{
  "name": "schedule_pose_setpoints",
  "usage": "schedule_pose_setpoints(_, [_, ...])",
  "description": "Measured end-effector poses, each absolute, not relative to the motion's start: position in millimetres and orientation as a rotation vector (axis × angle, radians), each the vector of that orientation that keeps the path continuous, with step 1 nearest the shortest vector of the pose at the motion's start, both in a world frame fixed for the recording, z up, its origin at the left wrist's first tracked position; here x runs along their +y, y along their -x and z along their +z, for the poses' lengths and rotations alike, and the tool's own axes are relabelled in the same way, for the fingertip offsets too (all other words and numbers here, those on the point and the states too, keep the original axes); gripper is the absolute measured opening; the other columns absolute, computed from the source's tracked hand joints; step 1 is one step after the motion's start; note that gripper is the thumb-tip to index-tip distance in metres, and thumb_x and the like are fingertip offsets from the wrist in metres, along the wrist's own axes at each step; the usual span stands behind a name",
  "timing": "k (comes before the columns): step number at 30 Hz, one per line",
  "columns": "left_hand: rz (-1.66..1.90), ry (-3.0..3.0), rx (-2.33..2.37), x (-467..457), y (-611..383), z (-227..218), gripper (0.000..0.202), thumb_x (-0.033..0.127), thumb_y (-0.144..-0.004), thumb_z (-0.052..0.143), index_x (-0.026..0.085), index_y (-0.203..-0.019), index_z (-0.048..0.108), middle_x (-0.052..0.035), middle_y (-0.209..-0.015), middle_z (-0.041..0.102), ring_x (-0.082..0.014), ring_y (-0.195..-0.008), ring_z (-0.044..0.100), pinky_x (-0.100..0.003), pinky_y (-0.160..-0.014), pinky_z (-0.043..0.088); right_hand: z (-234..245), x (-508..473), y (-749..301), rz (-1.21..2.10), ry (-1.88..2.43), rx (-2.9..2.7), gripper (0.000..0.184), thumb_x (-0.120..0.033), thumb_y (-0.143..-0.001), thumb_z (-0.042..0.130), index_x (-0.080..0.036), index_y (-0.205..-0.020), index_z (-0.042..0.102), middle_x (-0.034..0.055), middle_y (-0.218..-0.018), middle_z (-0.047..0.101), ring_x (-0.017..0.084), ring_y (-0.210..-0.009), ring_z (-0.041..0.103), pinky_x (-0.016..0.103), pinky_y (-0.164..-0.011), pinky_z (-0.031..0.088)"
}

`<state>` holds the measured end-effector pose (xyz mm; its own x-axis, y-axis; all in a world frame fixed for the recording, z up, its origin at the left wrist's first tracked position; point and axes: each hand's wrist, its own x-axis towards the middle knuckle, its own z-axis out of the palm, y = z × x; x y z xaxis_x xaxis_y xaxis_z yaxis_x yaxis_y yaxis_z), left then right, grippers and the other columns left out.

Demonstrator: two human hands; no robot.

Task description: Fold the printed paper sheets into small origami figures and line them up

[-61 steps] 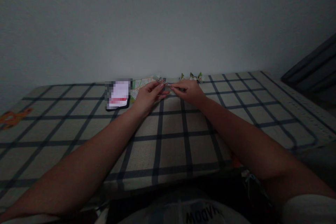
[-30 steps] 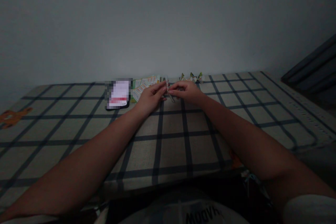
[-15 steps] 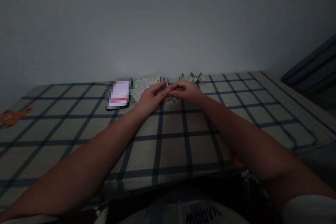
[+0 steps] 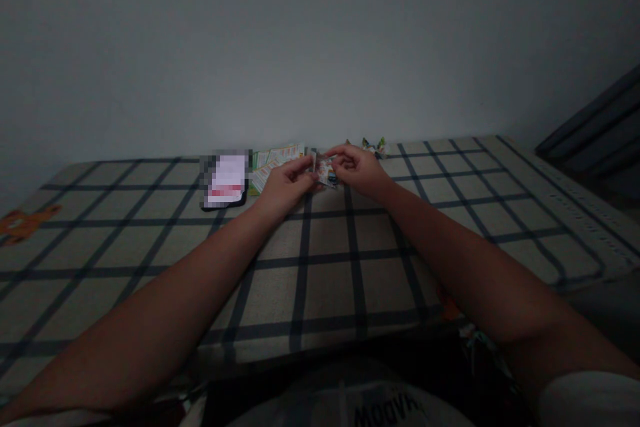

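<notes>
Between my two hands is a small printed packet point(image 4: 327, 172), whitish with red and blue patches. My left hand point(image 4: 290, 181) is closed on its left side, thumb toward me. My right hand point(image 4: 360, 170) pinches its right side with bent fingers. Part of the packet is hidden by the fingers, and whether it is paper or plastic film I cannot make out. Just left of my left hand lie overlapping green-and-white printed sheets point(image 4: 273, 163). Behind my right hand are crumpled greenish wrappers point(image 4: 375, 145), partly covered by it.
A phone point(image 4: 227, 180) with a lit, blurred screen lies left of the printed sheets. The table has a checked cloth point(image 4: 325, 280) with an orange figure point(image 4: 25, 223) at its left. A pale wall point(image 4: 320, 47) rises behind the table's far edge.
The packet was seen nearly edge-on between my fingers; now its printed face shows. My right hand has shifted slightly right, away from my left fingertips.
</notes>
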<state>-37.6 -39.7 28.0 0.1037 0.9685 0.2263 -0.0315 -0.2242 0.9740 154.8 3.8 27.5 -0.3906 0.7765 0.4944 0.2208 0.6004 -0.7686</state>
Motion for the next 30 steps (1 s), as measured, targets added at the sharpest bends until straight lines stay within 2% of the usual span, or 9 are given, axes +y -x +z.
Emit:
schedule_pose_setpoints(4, [1.263, -1.656, 1.004, -37, 41, 22, 0.049, 0.026, -0.07, 0.08, 0.019, -0.118, 0.075, -0.0056, -0.102, 0.077, -0.0224, -0.092, 0.07, -0.037, -0.09, 0.055, 35, -6, -155, 0.554, 0.799, -2.107, 0.04, -0.015, -0.076, 0.054, -0.015, -0.114, 0.067, -0.0017, -0.074, 0.062, 0.01, -0.06, 0.051, 0.023, -0.06, 0.041])
schedule_pose_setpoints(7, [1.245, -1.805, 1.049, -36, 43, 19, 0.046, 0.026, -0.075, 0.073, 0.019, -0.12, 0.074, -0.0049, -0.097, 0.076, -0.0214, -0.089, 0.069, -0.036, -0.088, 0.053, 37, -12, -154, 0.472, 0.786, -2.16, 0.042, -0.016, -0.077, 0.056, -0.015, -0.118, 0.065, -0.0024, -0.073, 0.062, 0.01, -0.061, 0.052, 0.022, -0.061, 0.04])
schedule_pose_setpoints(13, [1.2, -1.999, 1.086, -37, 43, 16, 0.055, 0.022, -0.077, 0.067, 0.018, -0.132, 0.068, -0.0043, -0.093, 0.074, -0.0171, -0.08, 0.065, -0.031, -0.078, 0.051, 37, -15, -151, 0.449, 0.841, -2.167, 0.034, -0.022, -0.082, 0.06, -0.017, -0.116, 0.06, -0.0041, -0.071, 0.06, 0.01, -0.06, 0.054, 0.023, -0.061, 0.037])
schedule_pose_setpoints(18, [1.24, -1.961, 1.082, -35, 45, 13, 0.064, 0.019, -0.076, 0.066, 0.021, -0.14, 0.063, -0.003, -0.091, 0.073, -0.0146, -0.073, 0.063, -0.03, -0.073, 0.052, 35, -11, -152, 0.326, 0.891, -2.158, 0.028, -0.017, -0.084, 0.054, -0.016, -0.11, 0.06, -0.0017, -0.072, 0.062, 0.013, -0.063, 0.054, 0.026, -0.063, 0.037])
schedule_pose_setpoints(21, [1.27, -1.903, 1.079, -34, 46, 12, 0.064, 0.017, -0.075, 0.065, 0.023, -0.139, 0.064, -0.0027, -0.092, 0.072, -0.016, -0.077, 0.065, -0.031, -0.076, 0.054, 32, -7, -153, 0.274, 0.87, -2.158, 0.026, -0.014, -0.084, 0.05, -0.016, -0.106, 0.063, -0.0005, -0.073, 0.063, 0.013, -0.062, 0.052, 0.027, -0.065, 0.037])
schedule_pose_setpoints(24, [1.298, -1.815, 1.048, -34, 45, 13, 0.065, 0.018, -0.073, 0.067, 0.022, -0.139, 0.064, -0.005, -0.101, 0.073, -0.0187, -0.087, 0.067, -0.034, -0.081, 0.055, 29, -3, -155, 0.266, 0.779, -2.174, 0.028, -0.014, -0.086, 0.047, -0.016, -0.107, 0.065, 0.0024, -0.084, 0.069, 0.014, -0.067, 0.054, 0.027, -0.069, 0.039])
schedule_pose_setpoints(26, [1.302, -1.74, 0.978, -35, 43, 15, 0.068, 0.019, -0.073, 0.07, 0.023, -0.141, 0.061, -0.0079, -0.114, 0.072, -0.0198, -0.093, 0.068, -0.035, -0.085, 0.055, 28, -1, -156, 0.258, 0.726, -2.163, 0.027, -0.015, -0.086, 0.047, -0.016, -0.105, 0.067, 0.0044, -0.092, 0.071, 0.014, -0.071, 0.056, 0.026, -0.07, 0.041])
schedule_pose_setpoints(30, [1.332, -1.517, 0.806, -36, 39, 21, 0.08, 0.027, -0.07, 0.079, 0.033, -0.146, 0.053, -0.0093, -0.148, 0.055, -0.0223, -0.111, 0.065, -0.036, -0.093, 0.053, 28, -1, -157, 0.198, 0.672, -2.108, 0.023, -0.019, -0.089, 0.05, -0.014, -0.099, 0.071, 0.004, -0.083, 0.07, 0.013, -0.066, 0.056, 0.026, -0.068, 0.041])
